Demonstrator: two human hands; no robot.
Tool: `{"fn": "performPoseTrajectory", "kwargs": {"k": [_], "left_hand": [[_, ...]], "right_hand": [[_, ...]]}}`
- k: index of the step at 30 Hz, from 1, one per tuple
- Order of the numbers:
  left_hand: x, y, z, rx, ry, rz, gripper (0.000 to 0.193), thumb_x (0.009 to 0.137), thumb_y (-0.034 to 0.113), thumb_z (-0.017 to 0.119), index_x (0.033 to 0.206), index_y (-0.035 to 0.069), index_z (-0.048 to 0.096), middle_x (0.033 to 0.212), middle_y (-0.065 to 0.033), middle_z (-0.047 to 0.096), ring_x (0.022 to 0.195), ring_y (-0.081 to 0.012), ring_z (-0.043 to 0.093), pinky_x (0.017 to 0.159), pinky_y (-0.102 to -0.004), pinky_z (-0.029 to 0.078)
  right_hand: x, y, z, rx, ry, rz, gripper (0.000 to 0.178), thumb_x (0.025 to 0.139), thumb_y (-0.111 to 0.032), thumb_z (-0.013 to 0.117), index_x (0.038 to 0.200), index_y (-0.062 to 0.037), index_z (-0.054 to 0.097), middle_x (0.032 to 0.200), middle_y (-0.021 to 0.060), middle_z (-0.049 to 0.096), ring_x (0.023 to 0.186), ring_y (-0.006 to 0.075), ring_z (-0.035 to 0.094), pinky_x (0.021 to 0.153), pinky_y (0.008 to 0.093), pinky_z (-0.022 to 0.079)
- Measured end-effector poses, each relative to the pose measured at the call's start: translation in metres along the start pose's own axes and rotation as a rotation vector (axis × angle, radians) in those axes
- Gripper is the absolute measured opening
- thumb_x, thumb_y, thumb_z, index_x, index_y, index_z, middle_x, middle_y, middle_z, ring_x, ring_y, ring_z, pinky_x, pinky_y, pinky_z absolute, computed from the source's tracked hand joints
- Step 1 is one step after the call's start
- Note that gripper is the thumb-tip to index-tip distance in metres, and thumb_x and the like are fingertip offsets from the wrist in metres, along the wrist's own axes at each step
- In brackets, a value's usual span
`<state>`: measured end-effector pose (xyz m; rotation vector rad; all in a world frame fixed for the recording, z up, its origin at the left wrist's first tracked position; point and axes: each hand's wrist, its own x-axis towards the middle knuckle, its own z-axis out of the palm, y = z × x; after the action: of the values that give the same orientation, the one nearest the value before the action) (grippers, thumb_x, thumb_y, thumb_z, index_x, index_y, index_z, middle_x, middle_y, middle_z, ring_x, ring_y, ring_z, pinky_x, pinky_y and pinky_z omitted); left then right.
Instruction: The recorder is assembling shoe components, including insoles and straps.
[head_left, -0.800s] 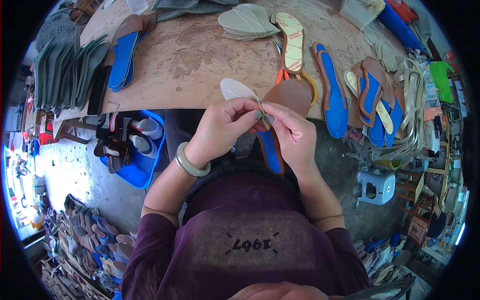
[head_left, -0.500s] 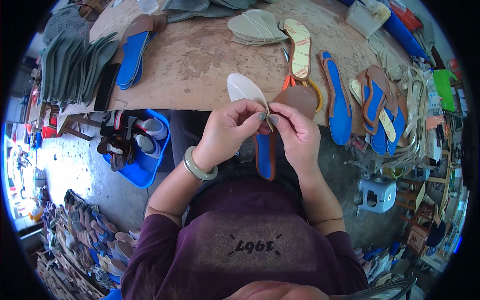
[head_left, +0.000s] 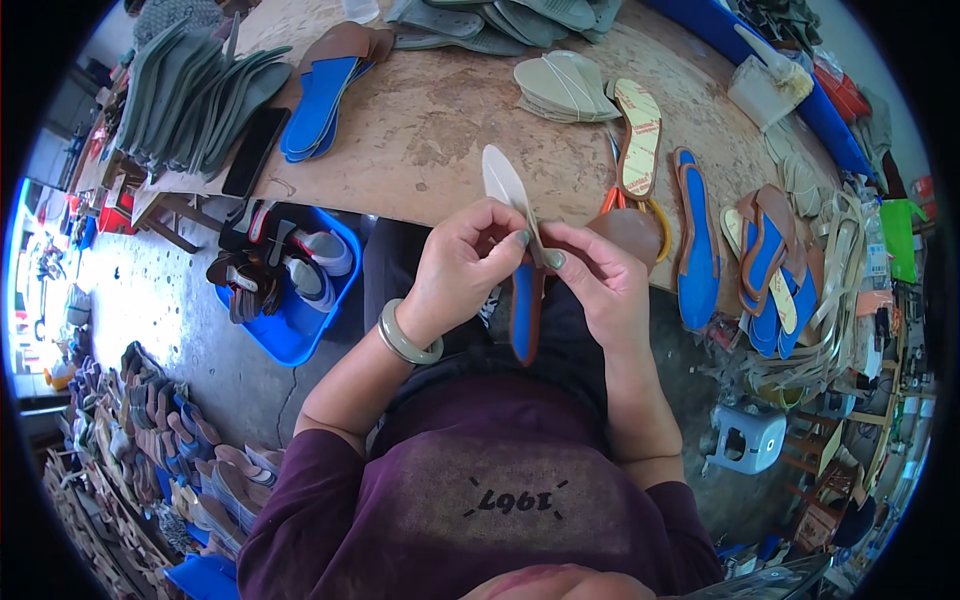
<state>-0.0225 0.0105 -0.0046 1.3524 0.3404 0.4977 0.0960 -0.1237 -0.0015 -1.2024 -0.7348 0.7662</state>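
Observation:
Just off the table's near edge, my left hand (head_left: 462, 262) and my right hand (head_left: 606, 285) are both closed in a pinch on one insole. Its blue, brown-edged strip (head_left: 524, 312) hangs down between them, while a pale cream front piece (head_left: 504, 180) sticks up above my fingers. My thumbs and fingertips meet where those parts join, and they hide the seam. Just beyond my right hand lies a brown rounded piece (head_left: 630, 230), touching scissors with orange and yellow handles (head_left: 662, 228).
On the wooden table (head_left: 430, 140) lie grey insoles (head_left: 190, 110), a black phone (head_left: 256, 152), blue insoles (head_left: 322, 105), a tied cream stack (head_left: 562, 86) and a patterned insole (head_left: 640, 135). More blue insoles (head_left: 698, 250) sit right. Below left is a blue bin (head_left: 285, 335) with shoes; a grey stool (head_left: 752, 440) stands right.
The held insole has turned more edge-on, its cream piece and blue strip looking narrower. Both hands keep their pinch. The whole view has shifted, moving the table things rightward.

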Motion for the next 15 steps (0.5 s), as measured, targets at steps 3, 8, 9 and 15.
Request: {"fn": "performPoseTrajectory", "kwargs": {"k": [3,8,9,15], "left_hand": [[0.004,0.0,-0.005,0.014,0.024,-0.01,0.01,0.093,0.008,0.056,0.099,0.001,0.059,0.086,-0.0015,0.064,0.077,-0.0075,0.06,0.071,-0.0216,0.048],[0.015,0.002,-0.009,-0.187,0.015,-0.082,0.012,0.093,0.009,0.055,0.1,0.0,0.059,0.089,-0.0018,0.064,0.079,-0.0061,0.06,0.071,-0.021,0.049],[0.017,0.0,-0.01,-0.189,0.015,-0.084,0.012,0.093,0.009,0.055,0.1,0.0,0.059,0.089,-0.0018,0.064,0.079,-0.0061,0.06,0.071,-0.021,0.049],[0.015,0.0,-0.005,-0.107,0.102,0.048,0.016,0.09,0.003,0.061,0.105,-0.002,0.06,0.095,-0.0034,0.064,0.084,-0.0087,0.062,0.076,-0.0233,0.052]], "right_hand": [[0.005,-0.002,-0.004,-0.139,-0.055,-0.096,0.027,0.089,-0.003,0.064,0.115,0.0047,0.063,0.109,0.0103,0.068,0.094,0.0142,0.065,0.084,0.0257,0.052],[0.016,0.001,0.0,-0.69,0.011,-0.514,0.023,0.08,0.005,0.068,0.103,0.0015,0.066,0.101,0.0107,0.069,0.084,0.0193,0.069,0.073,0.0279,0.055],[0.019,0.001,0.004,-0.69,0.011,-0.511,0.023,0.08,0.005,0.068,0.103,0.0015,0.066,0.101,0.0107,0.069,0.084,0.0193,0.069,0.073,0.0279,0.055],[0.036,0.01,0.013,-0.602,0.134,-0.549,0.019,0.079,0.006,0.069,0.096,0.0011,0.063,0.092,0.0107,0.068,0.076,0.0203,0.068,0.064,0.028,0.055]]}}
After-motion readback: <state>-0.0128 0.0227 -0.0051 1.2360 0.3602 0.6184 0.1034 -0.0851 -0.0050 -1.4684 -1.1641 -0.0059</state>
